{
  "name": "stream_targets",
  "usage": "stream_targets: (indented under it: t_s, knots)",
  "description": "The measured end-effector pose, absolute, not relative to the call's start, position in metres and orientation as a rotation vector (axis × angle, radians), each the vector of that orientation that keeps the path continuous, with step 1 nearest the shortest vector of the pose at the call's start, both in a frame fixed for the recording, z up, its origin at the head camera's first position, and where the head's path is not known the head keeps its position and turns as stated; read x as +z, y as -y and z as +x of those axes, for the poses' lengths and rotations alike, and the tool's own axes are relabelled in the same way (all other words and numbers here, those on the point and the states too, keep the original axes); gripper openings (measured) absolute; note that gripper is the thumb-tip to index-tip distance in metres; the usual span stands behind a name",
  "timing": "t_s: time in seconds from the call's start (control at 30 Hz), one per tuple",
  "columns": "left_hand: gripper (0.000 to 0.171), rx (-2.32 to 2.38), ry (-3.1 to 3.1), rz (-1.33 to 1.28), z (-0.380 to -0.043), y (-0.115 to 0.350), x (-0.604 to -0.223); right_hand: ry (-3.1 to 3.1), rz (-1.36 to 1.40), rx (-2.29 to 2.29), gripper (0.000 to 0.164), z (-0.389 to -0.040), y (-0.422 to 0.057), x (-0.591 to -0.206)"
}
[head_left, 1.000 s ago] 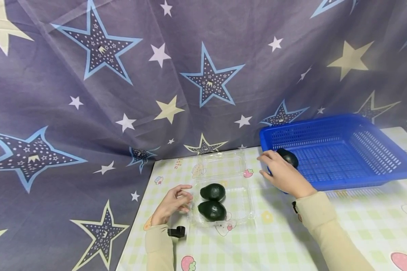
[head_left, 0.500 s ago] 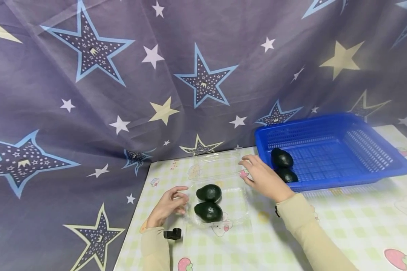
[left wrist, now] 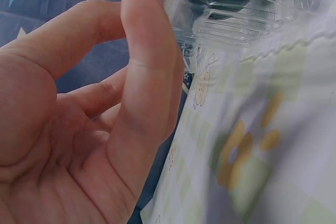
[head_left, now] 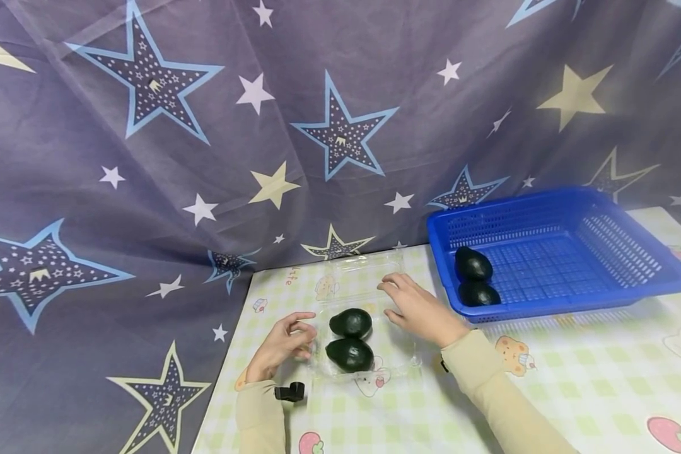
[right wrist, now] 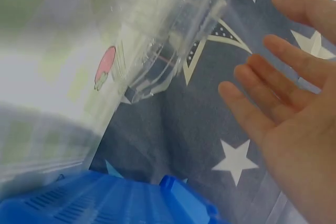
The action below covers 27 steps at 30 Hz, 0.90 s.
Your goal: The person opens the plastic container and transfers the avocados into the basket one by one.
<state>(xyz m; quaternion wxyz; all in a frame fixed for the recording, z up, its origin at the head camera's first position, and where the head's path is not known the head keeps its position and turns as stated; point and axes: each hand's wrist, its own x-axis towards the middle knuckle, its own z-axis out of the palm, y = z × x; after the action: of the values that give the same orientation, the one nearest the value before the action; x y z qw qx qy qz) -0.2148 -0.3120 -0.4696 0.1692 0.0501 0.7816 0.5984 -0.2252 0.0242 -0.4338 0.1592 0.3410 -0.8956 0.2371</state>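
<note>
Head view. The right hand [head_left: 417, 309], which half a second earlier had hovered at the near-left corner of the blue basket [head_left: 647, 296] on the right of the frame, had drawn back toward lower centre and lay over the right side of the clear plastic clamshell tray [head_left: 400, 359], fingers spread and holding nothing. Two avocados in the basket [head_left: 473, 277] sat against its left wall, one behind the other; a second earlier only one was visible there, partly behind the hand. Two avocados in the tray [head_left: 350, 339] remained at lower centre, touching. The left hand [head_left: 280, 347] had not shifted: it rested at the tray's left edge, fingers loosely curved. Judged from this, one transfer was complete and the right hand had returned toward the tray, with two fruits left.

Left wrist view. The left hand [left wrist: 89, 124] filled the left of the frame, fingers relaxed and gripping nothing; the tray's ribbed rim [left wrist: 236, 19] stood at upper centre just beyond the fingertips, contact not certain.

Right wrist view. The right hand [right wrist: 289, 114] showed an empty palm with straight fingers on the right; the tray's clear lid [right wrist: 173, 51] ran across upper centre, and the basket's blue rim [right wrist: 131, 203] occupied the lower edge.
</note>
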Motion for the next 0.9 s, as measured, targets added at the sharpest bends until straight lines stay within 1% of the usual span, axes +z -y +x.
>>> stream_targets:
  t_s: [0.37, 0.6, 0.9]
  knots:
    - [0.059, 1.709, -2.217, 0.154, -0.215, 0.311, -0.469, 2.573, 1.089, 0.703, 0.052, -0.219, -0.009, -0.441]
    - [0.057, 1.712, -2.216, 0.147, -0.216, 0.312, -0.469, 2.586, 1.155, 0.703, 0.057, -0.217, -0.001, -0.448]
    - [0.059, 1.703, -2.213, 0.129, -0.216, 0.312, -0.468, 2.589, 1.187, 0.703, 0.064, -0.217, 0.006, -0.451]
